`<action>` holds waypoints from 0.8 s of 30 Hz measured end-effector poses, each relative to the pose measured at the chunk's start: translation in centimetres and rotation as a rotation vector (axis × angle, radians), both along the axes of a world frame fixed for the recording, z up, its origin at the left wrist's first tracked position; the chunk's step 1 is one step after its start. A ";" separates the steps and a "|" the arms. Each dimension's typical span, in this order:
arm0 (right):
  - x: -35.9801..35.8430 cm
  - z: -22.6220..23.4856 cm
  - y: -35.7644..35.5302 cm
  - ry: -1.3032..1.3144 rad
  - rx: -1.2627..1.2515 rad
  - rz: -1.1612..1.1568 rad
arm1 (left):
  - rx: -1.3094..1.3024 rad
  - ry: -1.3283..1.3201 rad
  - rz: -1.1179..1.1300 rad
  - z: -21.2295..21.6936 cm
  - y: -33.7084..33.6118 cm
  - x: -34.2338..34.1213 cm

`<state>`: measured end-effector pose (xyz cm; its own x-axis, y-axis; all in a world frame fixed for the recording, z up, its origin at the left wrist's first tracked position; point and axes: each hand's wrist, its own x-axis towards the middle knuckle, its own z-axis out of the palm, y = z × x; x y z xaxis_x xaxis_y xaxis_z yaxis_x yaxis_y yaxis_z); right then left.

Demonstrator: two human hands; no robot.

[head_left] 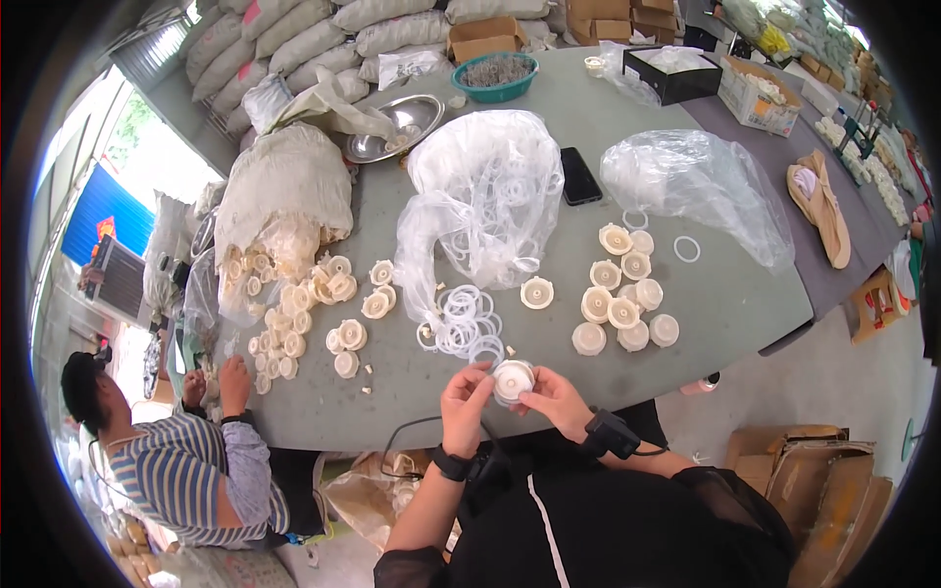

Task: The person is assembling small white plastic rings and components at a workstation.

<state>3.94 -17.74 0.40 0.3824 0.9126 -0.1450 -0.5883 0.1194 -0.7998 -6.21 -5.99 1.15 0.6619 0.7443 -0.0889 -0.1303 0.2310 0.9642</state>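
Close to the near table edge, a round cream plastic cap is held between my two hands. The fingers and thumb of my left hand grip its left side, while my right hand pinches its lower right side. A translucent rim shows around the cap; whether it is a separate ring I cannot tell. Just beyond my left hand lies a heap of clear plastic rings, spilling from a plastic bag. Several similar caps are grouped to the right, and a single cap lies ahead of my hands.
A woven sack spills caps on the left, near a seated co-worker in stripes. A phone, clear bag, metal bowl and teal basin lie farther back. Cardboard stands at lower right.
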 end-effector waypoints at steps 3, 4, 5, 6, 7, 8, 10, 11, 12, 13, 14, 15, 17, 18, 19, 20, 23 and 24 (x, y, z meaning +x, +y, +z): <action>0.0 -0.1 0.0 -0.011 0.019 -0.021 | -0.325 -0.016 -0.142 0.7 -0.1 -0.5; 0.1 -0.2 -0.1 0.011 0.014 -0.004 | -0.323 -0.018 -0.142 0.4 0.0 -0.6; 0.1 -0.3 -0.1 0.033 0.008 0.013 | -0.301 -0.040 -0.131 -0.1 0.0 -0.6; 0.1 -0.3 0.0 0.032 0.010 0.013 | -0.279 -0.063 -0.120 -0.3 0.0 -0.5; 0.0 -0.3 0.2 0.077 0.008 -0.004 | -0.277 -0.064 -0.120 -0.4 -0.2 -0.4; -0.2 -0.2 0.4 0.123 0.006 -0.021 | -0.239 -0.071 -0.089 -0.4 -0.5 -0.3; -0.2 -0.2 0.6 0.169 0.020 -0.046 | -0.201 -0.081 -0.060 0.2 -1.0 0.2; -0.3 -0.1 0.7 0.217 0.033 -0.071 | -0.281 -0.044 -0.057 0.8 -1.3 0.5; -0.5 0.0 0.8 0.215 0.034 -0.072 | -0.362 -0.007 -0.055 1.3 -1.4 0.6; -0.7 0.3 0.8 0.213 0.012 -0.099 | -0.361 -0.008 -0.056 1.3 -1.5 0.6; -0.9 0.6 0.8 0.211 -0.010 -0.125 | -0.400 -0.003 -0.087 1.3 -1.6 0.5; -1.0 0.9 0.8 0.210 -0.009 -0.125 | -0.438 0.002 -0.115 1.3 -1.6 0.4; -1.3 1.2 0.7 0.161 -0.129 -0.133 | -0.405 0.000 -0.152 0.3 -1.8 -0.3; -1.3 1.1 0.7 0.162 -0.131 -0.133 | -0.374 -0.002 -0.189 0.1 -1.8 -0.5; -1.2 0.9 0.6 0.151 -0.162 -0.097 | -0.377 0.000 -0.189 0.0 -1.7 -0.7; -1.1 0.8 0.5 0.141 -0.194 -0.062 | -0.362 0.009 -0.206 0.1 -1.7 -0.8; -0.4 1.4 0.4 0.082 -0.201 -0.079 | -0.380 -0.018 -0.212 1.4 -2.2 -0.3; -0.2 1.4 0.4 0.089 -0.215 -0.080 | -0.400 -0.054 -0.203 1.7 -2.5 -0.1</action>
<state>3.73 -17.30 1.83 0.4290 0.8243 -0.3694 -0.6533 0.0006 -0.7571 -6.29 -8.45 2.85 0.8026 0.5131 -0.3042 -0.0917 0.6101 0.7870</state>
